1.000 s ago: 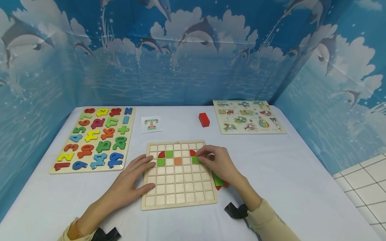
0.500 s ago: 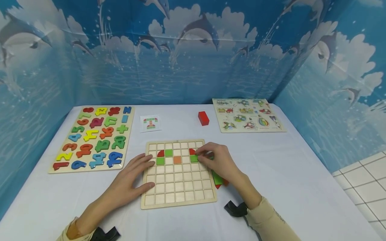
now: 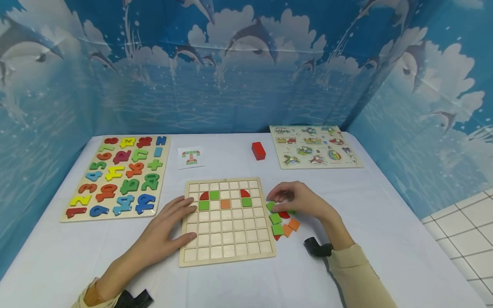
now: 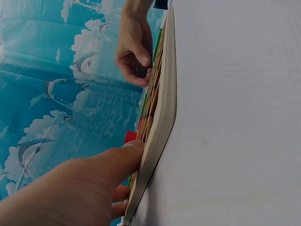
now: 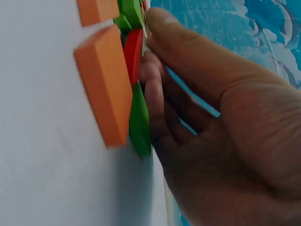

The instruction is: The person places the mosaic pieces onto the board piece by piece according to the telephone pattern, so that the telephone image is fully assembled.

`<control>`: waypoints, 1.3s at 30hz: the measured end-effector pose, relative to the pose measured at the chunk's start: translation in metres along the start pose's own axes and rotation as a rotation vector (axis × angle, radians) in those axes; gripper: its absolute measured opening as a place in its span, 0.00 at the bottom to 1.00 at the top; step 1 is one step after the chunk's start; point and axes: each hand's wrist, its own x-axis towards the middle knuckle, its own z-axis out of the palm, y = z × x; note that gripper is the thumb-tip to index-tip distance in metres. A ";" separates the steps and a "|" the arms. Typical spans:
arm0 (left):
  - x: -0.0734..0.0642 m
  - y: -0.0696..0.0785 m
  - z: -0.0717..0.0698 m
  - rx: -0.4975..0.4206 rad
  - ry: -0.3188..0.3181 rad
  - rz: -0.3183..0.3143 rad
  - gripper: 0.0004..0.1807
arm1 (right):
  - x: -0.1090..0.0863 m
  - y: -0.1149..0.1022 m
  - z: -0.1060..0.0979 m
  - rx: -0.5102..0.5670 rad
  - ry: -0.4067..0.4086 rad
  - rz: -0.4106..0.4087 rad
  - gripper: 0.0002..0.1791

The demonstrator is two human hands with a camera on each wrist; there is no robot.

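1. The left hand (image 3: 165,231) lies at the left edge of the grid board (image 3: 228,226), fingers spread, thumb on the rim.
2. The right hand (image 3: 298,199) hangs over the loose pieces (image 3: 277,229) just past the board's right edge; its fingers bend toward the thumb, and I cannot tell whether they pinch a piece.
3. Room runs widest on the right: white cloth (image 3: 366,205) stretches from the right wrist to the table's right edge, with white tiles (image 3: 467,231) beyond it.
4. Cloth also lies in front of the board's near edge and in a band behind its far edge.
5. Behind that band are a pattern card (image 3: 191,158), a red block (image 3: 258,151) and, at the back right, a picture board (image 3: 320,149) near the dolphin curtain (image 3: 246,102).
6. To the left, the number board (image 3: 165,149) leaves only a narrow strip beside the left hand.
7. The grid board is pale wood, square, flat, with raised dividers and a thick edge. Toward its far side sit green squares, red quarter-rounds and one orange square.
8. The loose pieces, green, red and orange, crowd together, some touching or overlapping; the right hand partly hides them.
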 end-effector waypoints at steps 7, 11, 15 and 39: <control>0.000 0.000 0.000 -0.003 0.003 0.007 0.36 | 0.000 -0.011 0.006 -0.082 -0.010 -0.007 0.13; 0.000 0.000 0.000 -0.002 0.003 0.010 0.36 | 0.000 -0.012 0.008 -0.118 0.030 0.002 0.13; 0.000 0.000 0.001 0.002 0.002 0.010 0.36 | -0.001 -0.012 0.010 -0.136 0.055 0.021 0.13; 0.000 -0.001 0.003 -0.009 0.007 0.012 0.36 | 0.052 -0.057 0.028 -0.006 0.203 -0.114 0.06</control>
